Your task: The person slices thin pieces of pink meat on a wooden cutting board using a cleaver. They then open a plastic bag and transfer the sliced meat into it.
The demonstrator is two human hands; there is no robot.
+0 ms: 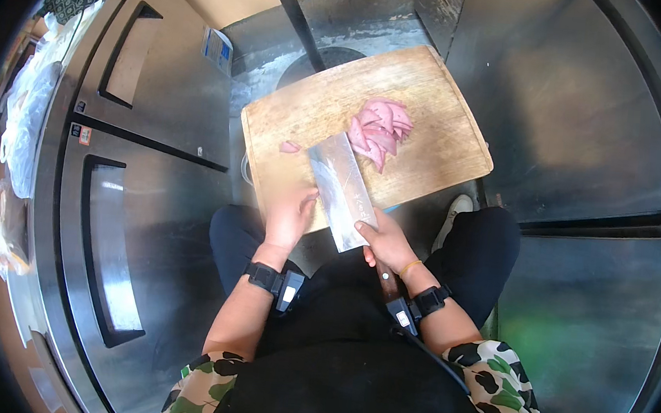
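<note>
A cleaver [341, 190] with a wide steel blade and a brown wooden handle is in my right hand [386, 241], its blade slanting up over the near part of a wooden cutting board [299, 94]. Sliced pink meat [378, 128], several pieces overlapping, lies beyond the blade's far end. One small pink piece [289, 147] sits apart to the left of the blade. My left hand [288, 217] is at the board's near left edge, beside the blade, partly blurred; whether its fingers hold anything is unclear.
Stainless-steel refrigerator doors [148, 202] with black-framed handles stand at the left, plastic bags [26, 115] beyond them. More steel cabinet doors [586, 111] are at the right. A black pole [294, 14] rises behind the board. My knees flank its near side.
</note>
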